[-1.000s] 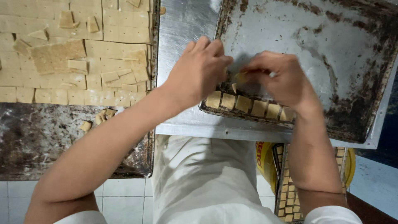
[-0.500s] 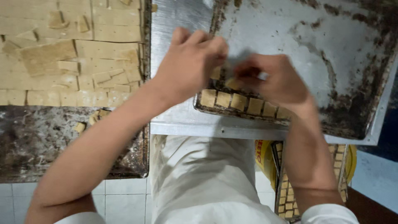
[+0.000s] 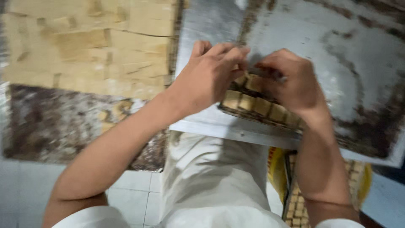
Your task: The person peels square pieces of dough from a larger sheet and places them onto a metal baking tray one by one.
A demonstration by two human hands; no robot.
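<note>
The picture is blurred by motion. My left hand and my right hand meet over the near left corner of a dark, stained metal baking tray. Their fingertips pinch small tan dough squares that lie in a row along the tray's front edge. A second row starts under my fingers. What exactly each hand grips is hidden by the fingers.
A large sheet of cut tan dough fills a crusted tray at the left. Both trays rest on a metal tabletop. Below at right, a yellow basin holds another tray of small squares. White floor tiles lie underneath.
The view has shifted and blurred. Both hands stay at the tray's corner, fingers closer together over the dough squares.
</note>
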